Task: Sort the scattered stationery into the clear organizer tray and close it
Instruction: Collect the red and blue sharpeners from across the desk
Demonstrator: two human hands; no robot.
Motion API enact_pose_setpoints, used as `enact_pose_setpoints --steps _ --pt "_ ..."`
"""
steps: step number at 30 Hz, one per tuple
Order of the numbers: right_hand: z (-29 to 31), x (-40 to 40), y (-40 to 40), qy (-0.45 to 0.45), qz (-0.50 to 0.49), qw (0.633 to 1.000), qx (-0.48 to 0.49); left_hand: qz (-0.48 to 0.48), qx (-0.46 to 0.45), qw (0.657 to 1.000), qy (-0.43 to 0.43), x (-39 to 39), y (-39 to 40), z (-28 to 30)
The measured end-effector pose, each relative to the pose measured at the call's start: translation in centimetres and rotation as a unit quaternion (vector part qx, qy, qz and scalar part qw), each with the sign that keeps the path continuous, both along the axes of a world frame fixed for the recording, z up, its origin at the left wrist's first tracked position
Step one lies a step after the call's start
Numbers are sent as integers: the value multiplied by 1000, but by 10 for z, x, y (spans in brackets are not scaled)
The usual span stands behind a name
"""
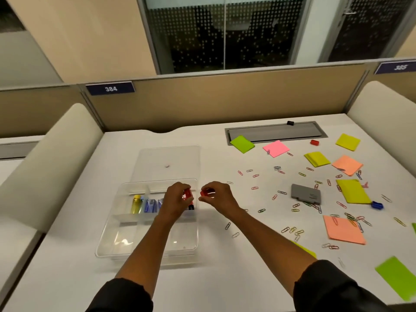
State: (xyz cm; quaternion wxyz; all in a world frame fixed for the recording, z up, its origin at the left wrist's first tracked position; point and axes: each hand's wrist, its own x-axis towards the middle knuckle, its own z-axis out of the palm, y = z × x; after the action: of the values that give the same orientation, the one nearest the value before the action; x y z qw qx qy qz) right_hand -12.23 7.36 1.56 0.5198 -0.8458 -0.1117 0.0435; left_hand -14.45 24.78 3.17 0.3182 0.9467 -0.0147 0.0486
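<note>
The clear plastic organizer tray (pixel 112 239) is sitting left of the scattered wire paper clips (pixel 279 192), its flat clear lid (pixel 166 163) lying just behind.

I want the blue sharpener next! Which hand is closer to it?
Right. The right hand is beside the tray, with paper clips between it and the blue sharpener far to its right. The left hand is farther, over the tray.

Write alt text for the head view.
Over a clear plastic organizer tray on a white desk, the left hand and right hand each pinch a small red item. Coloured paper clips and bright sticky-note pads lie scattered on the right.
</note>
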Motion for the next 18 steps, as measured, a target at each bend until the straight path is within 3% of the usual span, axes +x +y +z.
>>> enact_pose_setpoints --steps 12,18 --pt "-3 7 49 -37 71 992 -95 14 35 997 63 -4 27 -13" --pt "-3 12 34 -70 38 993 -91 7 26 997 66 3 26 -11"
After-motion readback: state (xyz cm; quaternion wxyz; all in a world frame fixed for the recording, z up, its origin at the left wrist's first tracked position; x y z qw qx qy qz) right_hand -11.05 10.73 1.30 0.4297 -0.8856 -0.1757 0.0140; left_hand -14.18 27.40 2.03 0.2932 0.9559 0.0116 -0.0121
